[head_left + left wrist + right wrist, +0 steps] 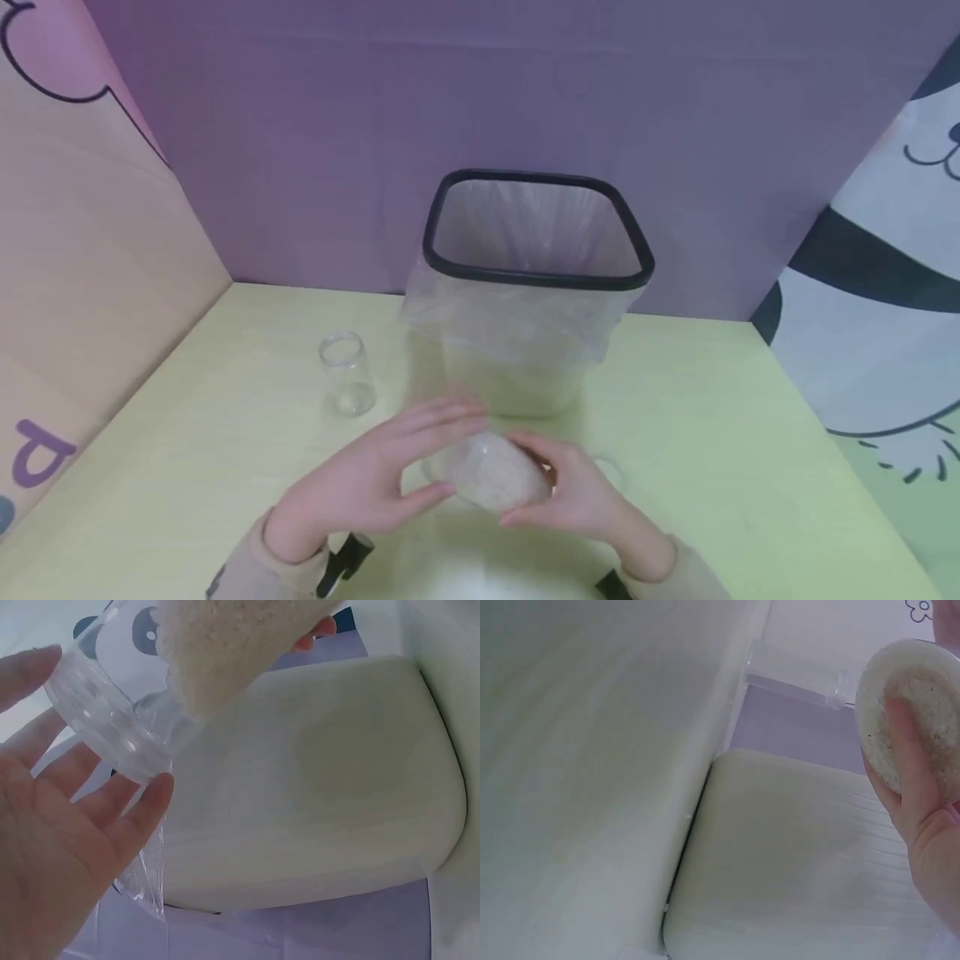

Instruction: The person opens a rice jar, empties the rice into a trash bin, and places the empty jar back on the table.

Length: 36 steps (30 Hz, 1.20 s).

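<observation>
Between the two hands is a tilted clear jar (498, 473) part-filled with white rice-like grains (225, 652). The right hand (570, 487) grips its base end, fingers spread along the underside. In the right wrist view, a finger of the right hand (919, 769) lies across the round jar bottom (937, 705). At the clear, thick-ringed end of the jar (105, 720), the left hand (67, 810) has its thumb on one side and its fingers on the other. From above, the left hand (390, 462) reaches in from the left, its fingertips beside the jar.
Behind the hands stands a pale bin (517, 387) with a black rim (540, 279) and a clear liner bag (525, 321). A clear glass (348, 375) stands to its left. A small clear round thing (609, 472) lies by the right hand. Purple backdrop cloth (300, 167) closes the rear.
</observation>
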Tool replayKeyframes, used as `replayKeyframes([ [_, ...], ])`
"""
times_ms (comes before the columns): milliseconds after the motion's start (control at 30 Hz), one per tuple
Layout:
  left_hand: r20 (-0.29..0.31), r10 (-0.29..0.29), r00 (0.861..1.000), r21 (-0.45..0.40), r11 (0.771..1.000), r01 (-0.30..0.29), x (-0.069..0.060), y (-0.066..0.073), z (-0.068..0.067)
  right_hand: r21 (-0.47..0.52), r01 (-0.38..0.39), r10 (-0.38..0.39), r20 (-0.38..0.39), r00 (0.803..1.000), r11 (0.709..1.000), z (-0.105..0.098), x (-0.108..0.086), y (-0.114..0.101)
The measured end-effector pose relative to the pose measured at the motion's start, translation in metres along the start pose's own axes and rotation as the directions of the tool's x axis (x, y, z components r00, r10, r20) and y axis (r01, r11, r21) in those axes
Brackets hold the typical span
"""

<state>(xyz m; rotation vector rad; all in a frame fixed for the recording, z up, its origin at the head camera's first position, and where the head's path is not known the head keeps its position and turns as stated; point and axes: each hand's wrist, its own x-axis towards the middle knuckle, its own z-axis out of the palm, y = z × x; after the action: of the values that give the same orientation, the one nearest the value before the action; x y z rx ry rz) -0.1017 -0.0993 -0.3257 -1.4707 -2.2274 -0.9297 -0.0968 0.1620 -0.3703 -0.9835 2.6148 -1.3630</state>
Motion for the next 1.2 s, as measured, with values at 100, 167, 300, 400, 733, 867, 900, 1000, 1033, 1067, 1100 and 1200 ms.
replayKeyframes([
  [100, 0.020, -0.007, 1.000, -0.001, 1.000, 0.007, 0.001, 0.001, 0.004, 0.014, -0.008, 0.009, -0.004, 1.000, 1.000, 0.001, -0.004, 0.002],
  [167, 0.009, -0.020, 1.000, 0.023, 1.000, 0.020, 0.002, 0.001, 0.006, -0.008, -0.011, 0.011, -0.009, 1.000, 1.000, 0.002, -0.006, 0.003],
  [300, -0.035, -0.079, 0.996, 0.093, 0.992, 0.082, 0.005, 0.001, 0.013, -0.034, -0.028, 0.027, -0.022, 0.999, 0.999, 0.001, -0.011, 0.003],
  [400, -0.039, -0.152, 0.988, 0.139, 0.978, 0.156, 0.008, 0.003, 0.017, -0.035, -0.056, 0.055, -0.034, 0.998, 0.998, -0.001, -0.013, 0.001],
  [733, 0.013, -0.102, 0.995, 0.071, 0.992, 0.100, 0.009, 0.007, 0.010, -0.002, -0.066, 0.066, -0.050, 0.997, 0.998, -0.005, -0.017, 0.003],
  [867, 0.027, 0.015, 1.000, 0.078, 0.997, -0.017, 0.009, 0.005, 0.009, 0.011, -0.044, 0.044, -0.045, 0.998, 0.999, -0.006, -0.018, 0.003],
  [900, 0.036, 0.036, 0.999, 0.079, 0.996, -0.039, 0.009, 0.005, 0.009, 0.012, -0.035, 0.036, -0.043, 0.998, 0.999, -0.006, -0.018, 0.003],
  [1000, 0.047, 0.069, 0.997, 0.087, 0.994, -0.072, 0.009, 0.005, 0.010, 0.019, -0.037, 0.038, -0.039, 0.999, 0.999, -0.006, -0.018, 0.003],
  [1033, 0.046, 0.069, 0.997, 0.090, 0.993, -0.073, 0.009, 0.005, 0.011, 0.025, -0.044, 0.045, -0.034, 0.998, 0.999, -0.006, -0.018, 0.003],
  [1067, 0.043, 0.066, 0.997, 0.095, 0.993, -0.069, 0.008, 0.005, 0.012, 0.027, -0.052, 0.053, -0.029, 0.998, 0.998, -0.006, -0.018, 0.004],
  [1100, 0.040, 0.055, 0.998, 0.101, 0.993, -0.059, 0.008, 0.006, 0.012, 0.032, -0.058, 0.059, -0.025, 0.998, 0.998, -0.006, -0.017, 0.004],
  [1200, 0.023, 0.018, 1.000, 0.127, 0.992, -0.020, 0.005, 0.007, 0.013, 0.034, -0.065, 0.065, -0.015, 0.998, 0.997, -0.005, -0.015, 0.005],
])
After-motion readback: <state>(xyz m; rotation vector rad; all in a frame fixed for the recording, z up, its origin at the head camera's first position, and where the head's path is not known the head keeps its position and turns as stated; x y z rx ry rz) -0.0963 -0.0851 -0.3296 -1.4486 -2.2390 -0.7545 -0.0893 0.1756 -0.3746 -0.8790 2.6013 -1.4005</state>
